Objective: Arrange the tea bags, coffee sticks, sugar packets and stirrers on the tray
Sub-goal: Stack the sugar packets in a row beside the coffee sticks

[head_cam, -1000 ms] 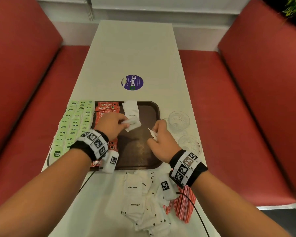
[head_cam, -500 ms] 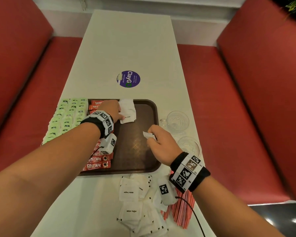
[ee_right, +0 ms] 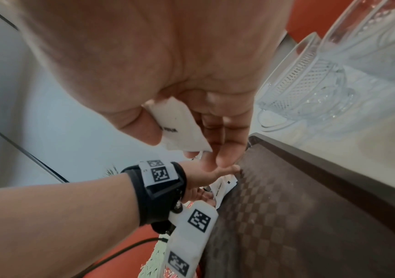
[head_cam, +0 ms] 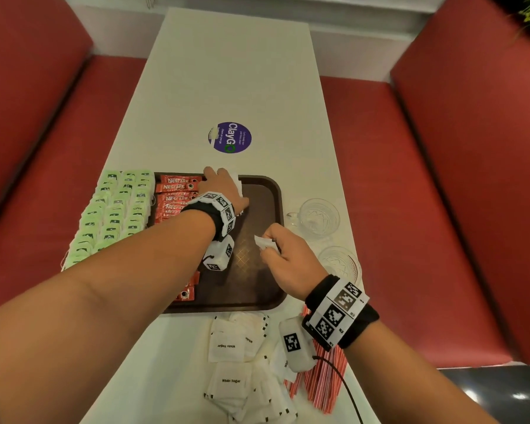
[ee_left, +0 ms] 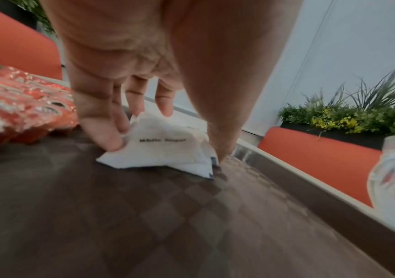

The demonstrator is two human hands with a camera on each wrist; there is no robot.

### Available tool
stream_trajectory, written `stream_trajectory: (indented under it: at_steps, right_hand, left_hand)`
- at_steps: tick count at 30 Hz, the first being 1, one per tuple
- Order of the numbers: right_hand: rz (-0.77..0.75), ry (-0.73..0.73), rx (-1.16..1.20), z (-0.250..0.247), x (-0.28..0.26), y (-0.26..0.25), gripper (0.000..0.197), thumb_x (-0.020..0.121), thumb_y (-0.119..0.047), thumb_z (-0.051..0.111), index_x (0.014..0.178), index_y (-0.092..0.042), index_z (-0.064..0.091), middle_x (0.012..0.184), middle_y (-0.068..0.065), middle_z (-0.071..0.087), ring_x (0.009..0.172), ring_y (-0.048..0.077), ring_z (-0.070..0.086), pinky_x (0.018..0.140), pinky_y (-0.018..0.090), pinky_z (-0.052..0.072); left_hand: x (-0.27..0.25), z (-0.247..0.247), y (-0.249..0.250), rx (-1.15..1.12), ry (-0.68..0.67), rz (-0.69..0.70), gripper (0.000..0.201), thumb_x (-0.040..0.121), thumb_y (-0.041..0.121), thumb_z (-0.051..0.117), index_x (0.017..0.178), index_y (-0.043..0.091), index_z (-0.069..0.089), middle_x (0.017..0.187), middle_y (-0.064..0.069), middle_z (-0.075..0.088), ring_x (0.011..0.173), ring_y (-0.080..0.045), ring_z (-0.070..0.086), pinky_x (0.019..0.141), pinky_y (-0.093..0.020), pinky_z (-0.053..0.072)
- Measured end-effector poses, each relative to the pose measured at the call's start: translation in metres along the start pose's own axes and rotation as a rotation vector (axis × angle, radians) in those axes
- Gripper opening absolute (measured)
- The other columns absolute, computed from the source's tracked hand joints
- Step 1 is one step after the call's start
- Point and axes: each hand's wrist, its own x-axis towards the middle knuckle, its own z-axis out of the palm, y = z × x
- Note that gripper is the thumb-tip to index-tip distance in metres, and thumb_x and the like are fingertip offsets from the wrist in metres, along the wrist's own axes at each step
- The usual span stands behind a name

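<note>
A brown tray (head_cam: pixel 251 286) lies in the middle of the table. Green tea bags (head_cam: pixel 114 209) fill its left side in rows, and red coffee sticks (head_cam: pixel 178 194) lie beside them. My left hand (head_cam: pixel 224 188) reaches to the tray's far end. There its thumb and forefinger pinch a small pile of white sugar packets (ee_left: pixel 163 148) that rests on the tray floor (ee_left: pixel 144 216). My right hand (head_cam: pixel 276 243) hovers over the tray's right half and pinches a single sugar packet (ee_right: pixel 179 126) between thumb and fingers.
Loose white sugar packets (head_cam: pixel 236 362) lie in a heap on the table in front of the tray, with red stirrers (head_cam: pixel 322 381) to their right. Two glass cups (head_cam: pixel 318 217) (head_cam: pixel 340 264) stand just right of the tray. Red benches flank the table.
My left hand has carried its sugar packet from the tray's middle to the far end and set it down on the pile. My right hand keeps its packet, almost in place.
</note>
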Motion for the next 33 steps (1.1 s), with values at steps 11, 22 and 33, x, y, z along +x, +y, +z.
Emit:
stream_trajectory:
  at_steps: [11, 22, 33]
  right_hand:
    - [-0.002, 0.068, -0.008, -0.004, 0.004, 0.001, 0.018, 0.099, -0.026, 0.055, 0.096, -0.009, 0.061, 0.091, 0.008, 0.061, 0.081, 0.02, 0.059, 0.073, 0.035, 0.048]
    - [-0.001, 0.153, 0.153, 0.0, 0.005, 0.008, 0.01, 0.098, -0.025, 0.06, 0.103, -0.029, 0.068, 0.084, -0.007, 0.072, 0.072, 0.01, 0.065, 0.072, 0.035, 0.058]
    - [0.066, -0.182, -0.2, -0.003, -0.01, 0.015, 0.028, 0.094, -0.035, 0.065, 0.119, -0.025, 0.057, 0.1, -0.013, 0.065, 0.071, -0.004, 0.058, 0.062, 0.008, 0.043]
  left_hand:
    - [-0.01, -0.015, -0.01, -0.067, 0.101, 0.115, 0.079, 0.08, 0.074, 0.058, 0.127, 0.01, 0.05, 0.131, -0.016, 0.041, 0.113, -0.035, 0.053, 0.095, -0.045, 0.048]
    - [-0.102, -0.061, -0.047, -0.565, -0.246, 0.643, 0.013, 0.087, 0.041, 0.073, 0.092, 0.03, 0.076, 0.083, 0.011, 0.072, 0.079, -0.007, 0.065, 0.078, -0.028, 0.053]
    - [-0.049, -0.031, -0.074, -0.14, -0.114, 0.357, 0.026, 0.09, 0.035, 0.072, 0.108, 0.017, 0.074, 0.103, -0.001, 0.071, 0.097, -0.019, 0.063, 0.088, -0.033, 0.049]
